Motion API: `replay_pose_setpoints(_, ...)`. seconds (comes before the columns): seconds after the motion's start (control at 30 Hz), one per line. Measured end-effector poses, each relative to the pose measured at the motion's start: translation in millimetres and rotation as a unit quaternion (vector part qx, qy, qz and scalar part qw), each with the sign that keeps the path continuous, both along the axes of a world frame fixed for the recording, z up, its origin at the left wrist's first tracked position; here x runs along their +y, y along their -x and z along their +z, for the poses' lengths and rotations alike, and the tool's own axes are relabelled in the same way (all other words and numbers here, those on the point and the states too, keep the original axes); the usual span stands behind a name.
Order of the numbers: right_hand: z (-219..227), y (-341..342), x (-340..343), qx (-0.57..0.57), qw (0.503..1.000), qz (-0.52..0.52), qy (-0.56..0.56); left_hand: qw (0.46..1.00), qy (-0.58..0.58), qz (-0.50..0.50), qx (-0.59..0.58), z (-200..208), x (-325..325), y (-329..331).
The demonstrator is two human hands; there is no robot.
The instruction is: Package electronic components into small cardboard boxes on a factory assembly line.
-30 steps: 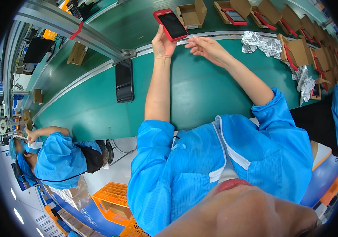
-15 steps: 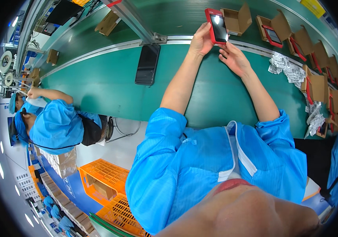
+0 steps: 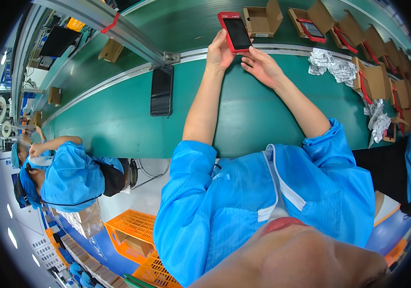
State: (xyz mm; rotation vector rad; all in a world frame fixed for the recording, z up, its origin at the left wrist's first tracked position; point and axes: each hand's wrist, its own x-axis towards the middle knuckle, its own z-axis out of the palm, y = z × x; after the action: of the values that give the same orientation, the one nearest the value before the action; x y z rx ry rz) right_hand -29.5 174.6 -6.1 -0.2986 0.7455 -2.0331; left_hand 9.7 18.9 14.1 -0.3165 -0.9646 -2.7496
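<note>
A red handheld device (image 3: 235,32) with a dark screen is held up at the far side of the green table. My left hand (image 3: 220,52) is closed around its lower left edge. At the lower right corner, the fingers of my right hand (image 3: 263,66) pinch the device, its other fingers curled below. Just past the device, an open cardboard box (image 3: 261,21) stands on the raised far strip. A black phone-like device (image 3: 162,90) lies flat on the table, left of my forearms.
Several open cardboard boxes (image 3: 315,21) with red devices line the far right. Crumpled silvery-white packets (image 3: 332,67) are piled by them. A metal post (image 3: 119,29) rises at the far left. Another person in blue (image 3: 73,177) sits at left, near orange crates (image 3: 131,228).
The whole view has shifted, so the table things appear farther left. The bright reflection on the red device's screen has gone. Both hands keep their hold.
</note>
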Motion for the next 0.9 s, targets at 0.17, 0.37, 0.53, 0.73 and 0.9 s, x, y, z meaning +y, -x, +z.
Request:
replay_pose_setpoints(0.17,-1.5,-1.1,-1.6,-0.006,1.0,0.002,0.009,0.999,0.048,0.02,-0.004,-2.9,-2.2,1.7)
replay_pose_setpoints(0.37,0.5,-3.6,-2.8,-0.007,1.0,-0.011,0.013,1.0,0.024,0.018,-0.009,-5.0,-3.0,2.2)
replay_pose_setpoints(0.53,-1.4,-3.3,-2.4,-0.011,1.0,-0.021,0.016,1.0,-0.003,0.006,-0.005,-5.5,-1.7,3.4)
replay_pose_setpoints(0.73,-0.4,-6.1,-3.4,-0.022,0.999,-0.033,0.024,0.999,0.046,0.013,-0.006,-8.2,-3.5,4.7)
replay_pose_setpoints(0.9,0.2,-3.1,-1.4,-0.028,0.999,-0.038,0.019,0.999,0.047,0.011,-0.009,-7.5,-0.7,5.2)
